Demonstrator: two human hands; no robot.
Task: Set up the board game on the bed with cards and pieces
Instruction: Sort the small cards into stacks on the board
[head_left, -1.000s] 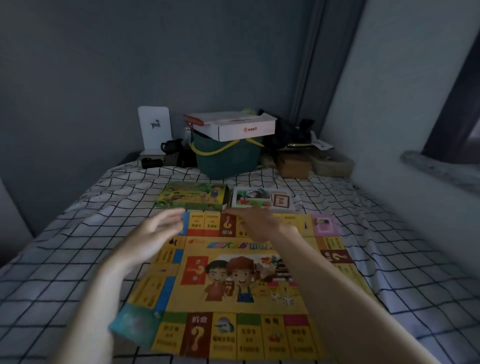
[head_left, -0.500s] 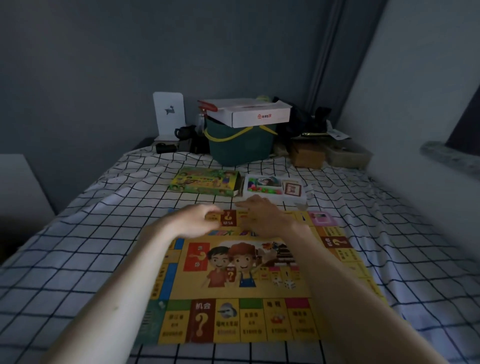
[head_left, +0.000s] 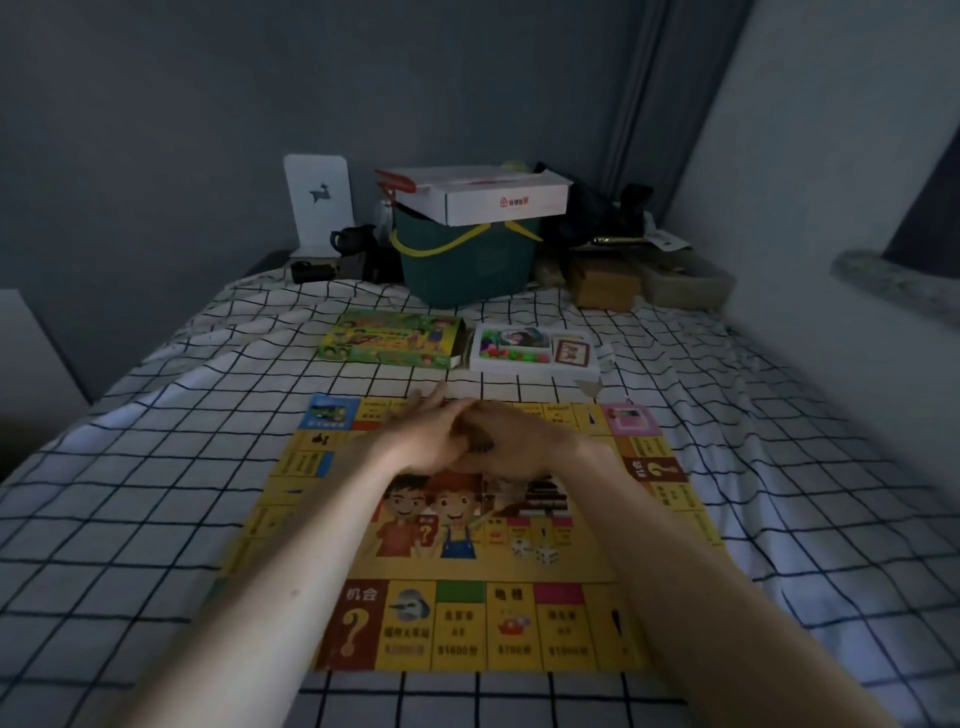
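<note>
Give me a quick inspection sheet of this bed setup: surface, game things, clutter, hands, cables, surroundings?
Surface: bed under a white sheet with a dark grid.
Job's things: board lies flat and unfolded; green game box and white tray of cards and coloured pieces sit side by side beyond its far edge.
Clutter: green basket with a white carton on top, brown box, white stand, dark items at the bed's head.
Hands: left hand and right hand overlap over the board's far half; whether they hold anything is unclear.
Cables: nothing seen.
Surroundings: grey walls, curtain, stone ledge at right.
</note>
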